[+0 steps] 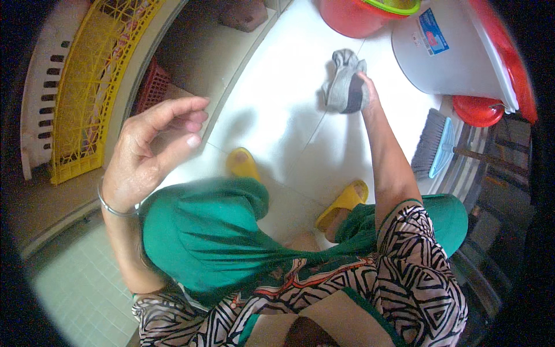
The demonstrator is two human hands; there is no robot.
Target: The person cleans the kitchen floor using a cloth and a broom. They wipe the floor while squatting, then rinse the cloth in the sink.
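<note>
In my right hand (370, 93) is a crumpled grey cloth (340, 86) with a dark patch, held out over the white tiled floor (277, 86). My fingers grip its right side, and most of them are hidden behind the cloth. My left hand (154, 145) is raised at the left, above my knee, with nothing in it. Its fingers are curved and the thumb stands apart from them. A metal bangle (117, 211) circles that wrist.
A red bucket (347, 19) and a large whitish tub (451, 52) stand at the upper right. A broom head (433, 143) lies below the tub, near a red basin (477, 110). Yellow plastic crates (80, 143) line the left side. My yellow slippers (342, 204) rest on the floor.
</note>
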